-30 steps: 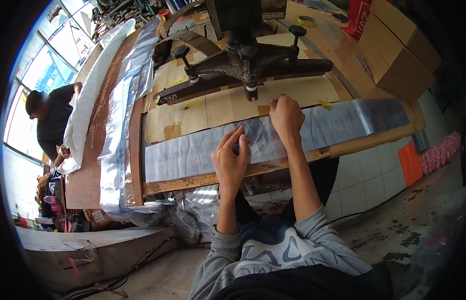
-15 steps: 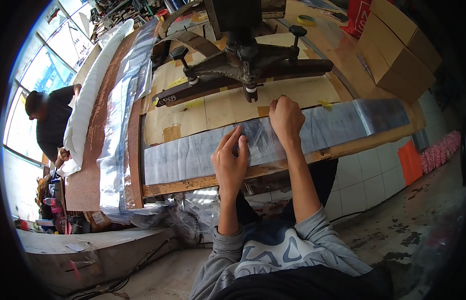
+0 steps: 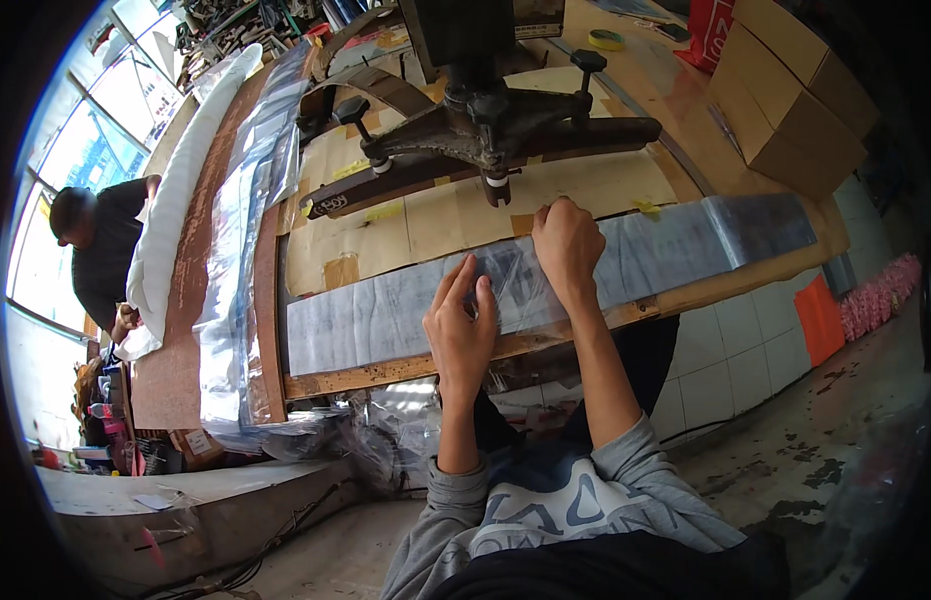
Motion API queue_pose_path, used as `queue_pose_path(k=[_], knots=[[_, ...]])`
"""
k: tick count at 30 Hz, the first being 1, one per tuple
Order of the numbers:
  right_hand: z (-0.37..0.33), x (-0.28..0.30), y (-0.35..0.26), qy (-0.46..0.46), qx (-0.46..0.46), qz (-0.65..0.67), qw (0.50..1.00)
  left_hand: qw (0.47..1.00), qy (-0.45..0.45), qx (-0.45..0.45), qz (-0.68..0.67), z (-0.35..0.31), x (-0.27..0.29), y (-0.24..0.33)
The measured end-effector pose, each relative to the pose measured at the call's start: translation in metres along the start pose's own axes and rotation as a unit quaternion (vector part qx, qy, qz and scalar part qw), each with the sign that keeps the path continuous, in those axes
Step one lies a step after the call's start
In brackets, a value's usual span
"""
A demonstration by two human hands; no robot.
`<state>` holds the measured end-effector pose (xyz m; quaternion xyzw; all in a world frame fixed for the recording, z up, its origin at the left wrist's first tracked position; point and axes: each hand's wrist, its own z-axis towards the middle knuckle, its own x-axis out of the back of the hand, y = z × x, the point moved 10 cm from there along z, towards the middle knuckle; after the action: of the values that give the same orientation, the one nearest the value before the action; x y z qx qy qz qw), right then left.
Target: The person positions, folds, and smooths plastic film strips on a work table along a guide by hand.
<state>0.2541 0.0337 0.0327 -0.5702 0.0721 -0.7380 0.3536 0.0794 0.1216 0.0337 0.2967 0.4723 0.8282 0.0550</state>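
Note:
A long stack of clear plastic film (image 3: 366, 320) lies along the table's near edge, looking grey and wavy. My left hand (image 3: 461, 330) rests on it near the middle, its fingers stretched out and slightly apart. Just right of that, my right hand (image 3: 569, 245) is closed in a pinch at the far edge of the stack. A wrinkled top layer pulls up between both hands, seemingly held in the right fingers, though the fingertips are partly hidden. Beyond the hands, a dark metal press head (image 3: 486, 140) with a crossbar hangs over a tan board (image 3: 436, 225).
A wooden strip (image 3: 366, 380) edges the table. Further plastic sheets (image 3: 236, 260) lie at left, where another person (image 3: 101, 240) handles a white roll (image 3: 171, 200). At far right stand a cardboard box (image 3: 791, 110) and, nearby, yellow tape (image 3: 607, 40).
My right hand has shifted slightly toward me and left, still pinched. My left hand has hardly moved. The view has tilted a little.

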Motion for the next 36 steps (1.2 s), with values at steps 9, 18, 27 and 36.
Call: queue_pose_path(k=[9, 18, 27, 36], knots=[[0.0039, -0.0017, -0.0010, 0.009, 0.004, -0.012, 1.000, 1.000, -0.010, -0.006, 0.010, 0.0017, -0.0018, 0.0044], [0.0034, -0.0006, -0.0019, 0.006, 0.010, 0.004, 1.000, 1.000, -0.004, -0.015, 0.003, 0.0000, -0.0007, 0.0045], [0.0045, -0.0045, 0.0057, -0.010, -0.007, -0.001, 1.000, 1.000, -0.011, -0.017, 0.013, -0.0014, -0.0021, 0.0068], [0.0052, -0.0068, 0.0044, -0.033, -0.012, 0.018, 0.999, 1.000, -0.016, -0.017, 0.016, -0.0011, -0.0014, 0.0084]])
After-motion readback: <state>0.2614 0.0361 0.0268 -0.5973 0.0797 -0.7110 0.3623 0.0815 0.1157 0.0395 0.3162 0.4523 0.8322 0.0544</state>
